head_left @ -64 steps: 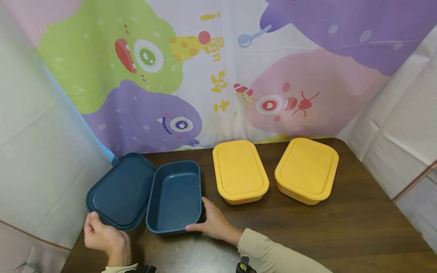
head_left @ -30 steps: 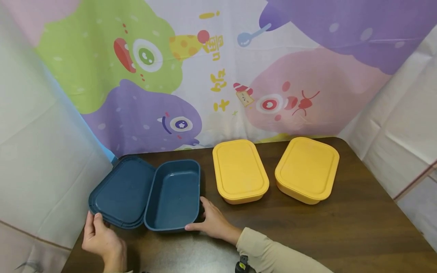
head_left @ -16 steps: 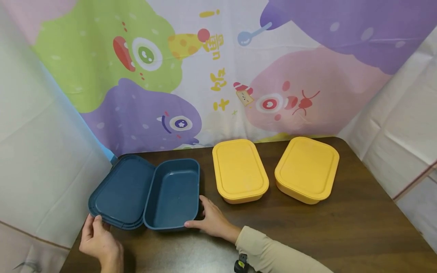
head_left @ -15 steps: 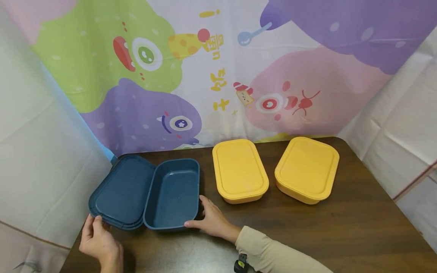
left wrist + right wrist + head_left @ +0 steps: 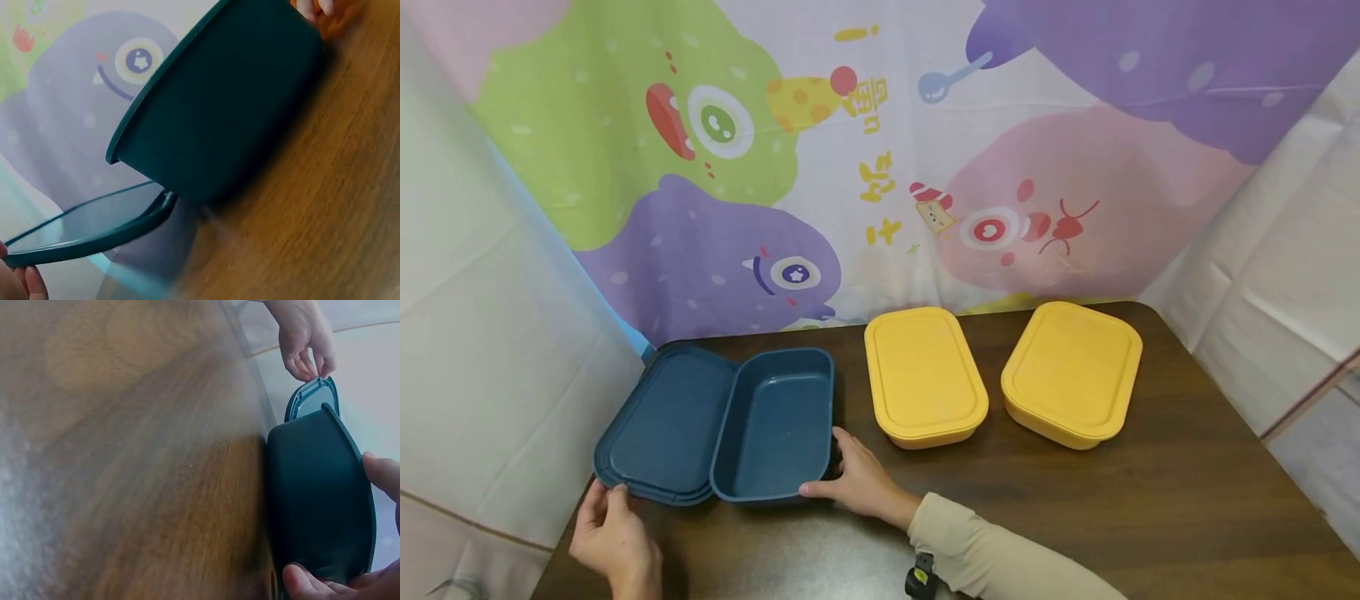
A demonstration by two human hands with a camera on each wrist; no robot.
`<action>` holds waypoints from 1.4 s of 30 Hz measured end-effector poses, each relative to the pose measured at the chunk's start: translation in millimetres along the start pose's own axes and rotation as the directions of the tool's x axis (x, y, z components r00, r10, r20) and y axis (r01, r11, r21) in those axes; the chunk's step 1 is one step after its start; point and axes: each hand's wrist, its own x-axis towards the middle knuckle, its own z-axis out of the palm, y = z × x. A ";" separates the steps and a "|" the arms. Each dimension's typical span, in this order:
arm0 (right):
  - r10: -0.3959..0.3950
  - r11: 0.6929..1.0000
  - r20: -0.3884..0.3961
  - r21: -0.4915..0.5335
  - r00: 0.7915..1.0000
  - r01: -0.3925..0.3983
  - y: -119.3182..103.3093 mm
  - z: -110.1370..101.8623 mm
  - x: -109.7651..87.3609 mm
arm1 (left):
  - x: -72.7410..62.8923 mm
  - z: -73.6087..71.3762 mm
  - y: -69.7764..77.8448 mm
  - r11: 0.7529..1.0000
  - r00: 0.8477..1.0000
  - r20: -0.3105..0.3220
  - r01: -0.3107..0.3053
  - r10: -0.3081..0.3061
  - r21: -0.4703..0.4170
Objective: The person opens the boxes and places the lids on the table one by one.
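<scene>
A dark blue lunch box (image 5: pixel 778 442) without its lid stands upright on the left of the table, nothing inside it. My right hand (image 5: pixel 867 485) grips its near right corner, thumb on the rim and fingers along the right side. Left of the box is its dark blue lid (image 5: pixel 670 417), the right edge against the box's left side. My left hand (image 5: pixel 613 537) pinches the lid's near left corner between thumb and fingers. In the left wrist view the lid (image 5: pixel 87 240) slants, its held end off the table.
Two yellow lidded lunch boxes, a middle one (image 5: pixel 927 375) and a right one (image 5: pixel 1072 372), stand farther back on the brown wooden table (image 5: pixel 1060 508). A cartoon-print cloth (image 5: pixel 880 275) hangs behind, with a pale cloth (image 5: pixel 497 333) close by the lid on the left.
The blue box has shifted slightly left, with my right hand keeping its grip. My left hand has moved a little left and nearer, still pinching the lid. The yellow boxes stay put.
</scene>
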 end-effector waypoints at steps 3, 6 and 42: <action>-0.001 1.000 -0.005 0.001 1.000 0.001 1.1 0.7 2.8 | 1.6 -1.7 -0.5 0.999 1.000 0.007 0.019 -0.020 0.048; -0.005 1.000 -0.006 0.005 1.000 0.005 2.2 1.3 5.5 | 3.9 -4.6 -0.5 0.992 0.998 0.019 0.051 -0.054 0.115; -0.017 1.000 0.024 0.008 1.000 0.017 -8.2 7.7 26.9 | 43.1 -20.3 -3.3 0.768 0.966 0.119 0.106 -0.231 0.631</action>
